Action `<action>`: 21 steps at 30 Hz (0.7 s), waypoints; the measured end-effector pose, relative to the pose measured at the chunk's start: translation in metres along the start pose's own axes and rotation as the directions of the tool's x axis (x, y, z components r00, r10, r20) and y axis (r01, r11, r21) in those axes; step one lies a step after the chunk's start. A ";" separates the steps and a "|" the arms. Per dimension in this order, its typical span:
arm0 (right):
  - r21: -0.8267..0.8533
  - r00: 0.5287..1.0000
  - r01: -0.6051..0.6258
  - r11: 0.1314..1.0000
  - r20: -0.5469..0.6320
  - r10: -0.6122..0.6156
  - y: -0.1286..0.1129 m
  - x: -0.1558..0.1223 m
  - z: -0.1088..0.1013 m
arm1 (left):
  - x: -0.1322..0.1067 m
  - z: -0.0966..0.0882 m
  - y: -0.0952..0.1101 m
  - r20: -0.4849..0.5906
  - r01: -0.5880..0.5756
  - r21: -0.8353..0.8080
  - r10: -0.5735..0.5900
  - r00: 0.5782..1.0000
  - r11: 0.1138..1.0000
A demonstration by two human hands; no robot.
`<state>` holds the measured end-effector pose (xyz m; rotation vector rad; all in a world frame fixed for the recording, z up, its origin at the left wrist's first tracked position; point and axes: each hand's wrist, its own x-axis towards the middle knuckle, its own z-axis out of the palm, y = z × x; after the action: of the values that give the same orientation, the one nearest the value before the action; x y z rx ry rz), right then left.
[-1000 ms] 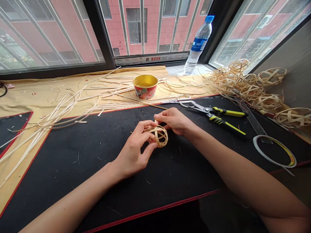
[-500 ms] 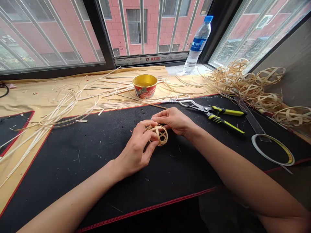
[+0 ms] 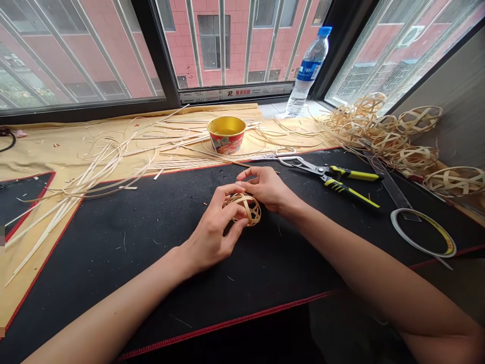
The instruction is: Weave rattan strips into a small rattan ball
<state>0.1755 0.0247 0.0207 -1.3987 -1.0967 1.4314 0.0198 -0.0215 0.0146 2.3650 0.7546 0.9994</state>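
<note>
Shifted slightly leftward, woven bamboo-strip ball (image 3: 242, 210) over the black desk mat (image 3: 151, 288), clamped in the curled grip of the left hand (image 3: 210, 235), grip of the right hand (image 3: 269, 189) unclear at its top, probably light and springy, best held at strip crossings.

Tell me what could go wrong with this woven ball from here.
The woven strip ball looks loosely interlaced, so it might spring apart if the left hand relaxes. The right hand works just below the scissors, whose tips could nick it.
</note>
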 end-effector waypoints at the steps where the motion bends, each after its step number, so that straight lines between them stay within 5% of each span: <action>1: -0.001 1.000 0.009 1.000 0.005 -0.009 0.000 0.000 0.000 | 0.001 -0.002 0.000 0.011 -0.005 -0.003 0.005 1.000 1.000; 7: -0.161 0.973 0.122 0.979 0.215 -0.086 -0.003 -0.002 -0.018 | 0.016 -0.037 0.005 0.251 0.068 0.033 -0.074 0.965 0.997; 11: -0.440 0.891 0.454 0.775 0.232 -0.391 -0.012 -0.014 -0.025 | 0.020 -0.061 0.007 0.374 0.142 0.092 -0.167 0.912 0.986; 14: -0.296 0.787 0.603 0.741 0.371 -0.493 -0.015 -0.021 -0.024 | 0.017 -0.070 0.004 0.379 0.128 0.124 -0.167 0.910 0.984; 21: -0.260 0.736 0.605 0.753 0.543 -0.405 -0.010 -0.021 -0.025 | 0.007 -0.072 -0.005 0.188 0.092 0.231 -0.137 0.973 0.969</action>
<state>0.2007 0.0083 0.0365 -0.8959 -2.0312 1.1516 -0.0312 0.0011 0.0605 2.5282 0.9527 0.6420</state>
